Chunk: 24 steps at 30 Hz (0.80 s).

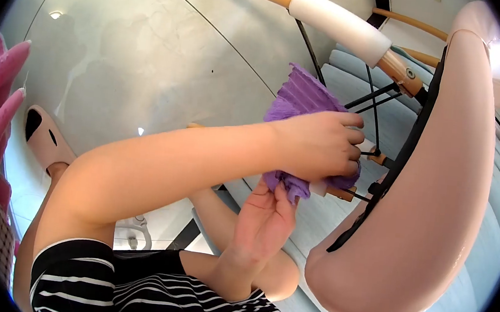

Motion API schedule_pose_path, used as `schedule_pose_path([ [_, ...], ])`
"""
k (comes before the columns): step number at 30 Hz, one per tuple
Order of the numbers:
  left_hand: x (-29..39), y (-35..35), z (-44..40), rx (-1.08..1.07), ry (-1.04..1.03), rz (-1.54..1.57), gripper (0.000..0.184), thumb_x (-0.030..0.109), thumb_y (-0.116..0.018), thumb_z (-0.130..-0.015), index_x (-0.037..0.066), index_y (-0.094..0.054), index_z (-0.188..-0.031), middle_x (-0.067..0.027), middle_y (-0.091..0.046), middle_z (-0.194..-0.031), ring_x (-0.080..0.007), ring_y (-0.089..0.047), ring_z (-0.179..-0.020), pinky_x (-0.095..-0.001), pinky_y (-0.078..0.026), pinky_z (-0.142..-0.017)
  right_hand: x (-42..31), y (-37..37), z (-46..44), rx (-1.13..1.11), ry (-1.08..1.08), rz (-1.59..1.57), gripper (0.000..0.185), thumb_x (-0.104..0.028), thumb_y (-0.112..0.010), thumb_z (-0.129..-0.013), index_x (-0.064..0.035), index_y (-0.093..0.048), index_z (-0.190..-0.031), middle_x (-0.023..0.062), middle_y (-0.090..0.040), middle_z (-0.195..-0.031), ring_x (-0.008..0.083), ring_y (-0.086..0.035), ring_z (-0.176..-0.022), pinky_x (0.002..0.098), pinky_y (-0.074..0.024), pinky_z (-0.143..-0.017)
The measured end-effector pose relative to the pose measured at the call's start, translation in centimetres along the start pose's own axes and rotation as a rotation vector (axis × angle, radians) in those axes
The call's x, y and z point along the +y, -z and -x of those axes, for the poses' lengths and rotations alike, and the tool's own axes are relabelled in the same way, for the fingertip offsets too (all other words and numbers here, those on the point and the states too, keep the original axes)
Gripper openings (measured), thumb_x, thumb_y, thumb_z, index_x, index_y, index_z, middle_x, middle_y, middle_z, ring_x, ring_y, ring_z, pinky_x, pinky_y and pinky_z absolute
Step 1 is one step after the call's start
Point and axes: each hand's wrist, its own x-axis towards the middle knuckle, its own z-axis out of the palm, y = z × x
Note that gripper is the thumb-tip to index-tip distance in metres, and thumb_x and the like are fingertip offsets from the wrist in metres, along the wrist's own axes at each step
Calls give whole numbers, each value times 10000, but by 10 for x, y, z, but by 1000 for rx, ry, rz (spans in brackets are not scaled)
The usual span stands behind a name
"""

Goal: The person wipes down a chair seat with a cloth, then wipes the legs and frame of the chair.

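Note:
A purple ribbed cloth (306,95) is bunched around one leg of an upturned chair, whose smooth pink seat shell (430,201) fills the right side. My left hand (319,144) is closed over the cloth, back of the hand up and fingers curled. Beneath it my right hand (267,220) faces palm up, its fingertips pressed to the cloth's lower edge; some fingers are partly hidden. A light wooden leg end (342,194) shows just under the cloth. Thin black metal struts (374,98) cross between the legs.
Another chair leg, wrapped in a white sleeve (338,27), reaches out over the glossy tiled floor (150,70). Light blue padded upholstery (352,76) lies beneath the pink chair. Pink pointed objects (7,75) stand at the left edge, near a pink slipper (49,141) on a foot.

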Motion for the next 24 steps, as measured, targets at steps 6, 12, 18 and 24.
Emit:
schedule_pose_path([
  [6,-22,-15,29,489,30,-288,75,144,-595,-656,159,-529,-688,43,-595,-1090,-155,-501,-1076,-350,-348,-945,6,-2,-8,-75,0,37,459,111,-389,-854,51,-341,-1306,154,-426,-1302,226,-447,-1209,361,-355,-1064],
  [12,-21,-15,62,481,175,-127,163,117,-627,-668,71,-587,-819,-56,-576,-1232,-230,-549,-1063,-322,-482,-735,11,-2,-9,-98,-41,97,483,104,-356,-856,68,-290,-1333,186,-424,-1305,233,-437,-1219,352,-338,-1081],
  [18,-13,-17,80,1028,1267,648,174,99,-544,-853,11,-612,-986,-42,-624,-1012,-164,-599,-839,-280,-482,-744,17,-15,-11,-84,-4,95,469,95,-355,-863,54,-316,-1328,179,-425,-1314,239,-462,-1203,357,-366,-1065],
  [24,-42,26,40,1038,1359,1556,254,248,-463,-940,62,-554,-1087,-30,-617,-924,-107,-579,-770,-244,-478,-640,16,-26,-10,-112,-44,50,442,111,-390,-851,40,-390,-1287,148,-461,-1289,214,-493,-1165,334,-409,-1010],
])
